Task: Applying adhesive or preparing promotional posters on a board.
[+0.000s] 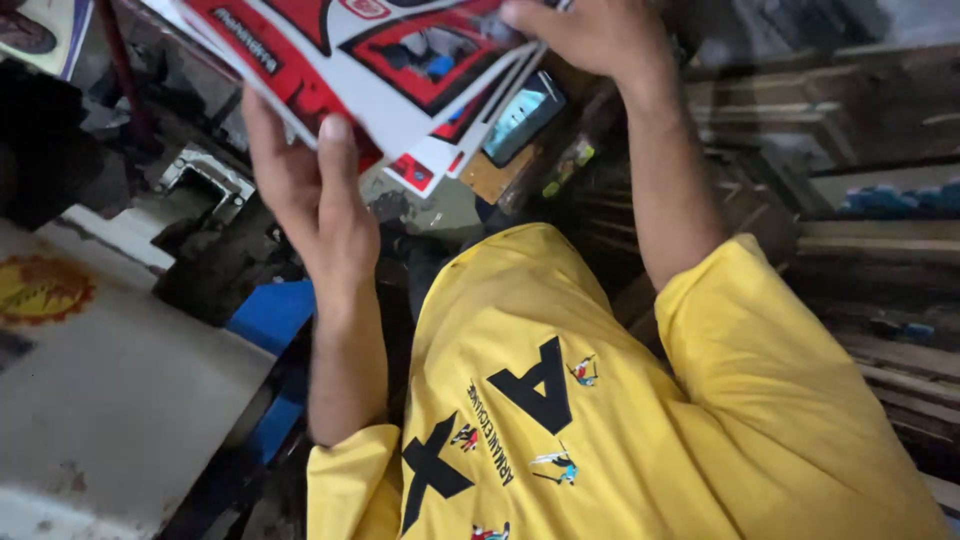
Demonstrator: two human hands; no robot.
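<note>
Both my hands hold a stack of printed sheets [370,60], white with red and black shapes, raised at the top of the head view. My left hand [310,190] grips the stack's lower edge, thumb on top. My right hand [590,35] holds the upper right side, fingers on the top sheet. Several sheets fan out at the lower right corner of the stack. My yellow shirt [560,400] with black letters fills the lower middle.
A grey-white flat surface [110,390] with an orange-yellow round print lies at the left. A metal bracket [205,180] sits behind it, and a blue part [270,315] beside it. Dark wooden planks [860,250] stack at the right. A phone [520,115] lies under the sheets.
</note>
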